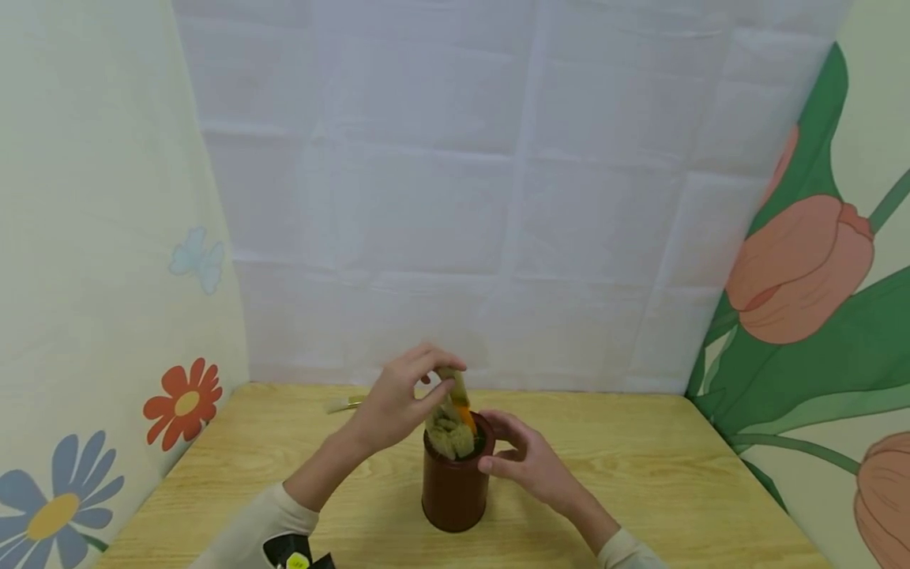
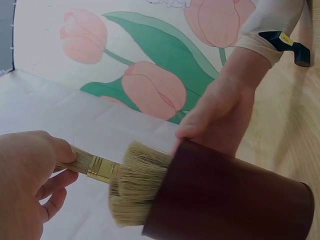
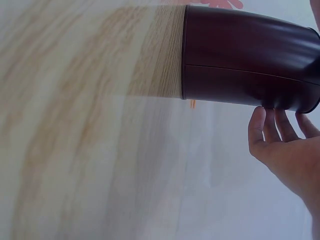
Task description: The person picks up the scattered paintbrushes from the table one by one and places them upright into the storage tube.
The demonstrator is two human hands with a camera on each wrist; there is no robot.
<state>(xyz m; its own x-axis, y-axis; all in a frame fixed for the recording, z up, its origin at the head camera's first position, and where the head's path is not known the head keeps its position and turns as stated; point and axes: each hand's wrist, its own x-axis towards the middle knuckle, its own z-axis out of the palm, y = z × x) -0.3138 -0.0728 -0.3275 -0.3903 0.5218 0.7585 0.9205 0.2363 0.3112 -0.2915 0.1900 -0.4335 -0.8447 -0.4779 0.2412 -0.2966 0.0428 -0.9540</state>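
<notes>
A dark reddish-brown cylindrical pot [image 1: 455, 494] stands upright on the table. Several paintbrushes [image 2: 137, 182] are in it with their pale bristles sticking up past the rim. Above the pot, my left hand [image 1: 398, 399] pinches one more paintbrush [image 2: 102, 169] by its bristles. That brush has a gold-coloured ferrule, and its orange handle [image 1: 467, 419] points down into the pot; the handle's lower end is hidden. My right hand [image 1: 529, 458] grips the pot near its rim, thumb in front and fingers round the far side, as the right wrist view [image 3: 285, 145] also shows.
Another paintbrush [image 1: 344, 404] lies on the wooden table [image 1: 604, 490] behind my left hand, partly covered by it. A white cloth [image 1: 426, 197] hangs along the table's back edge. Flower-patterned cloths hang at the left [image 1: 107, 276] and right [image 1: 874, 103].
</notes>
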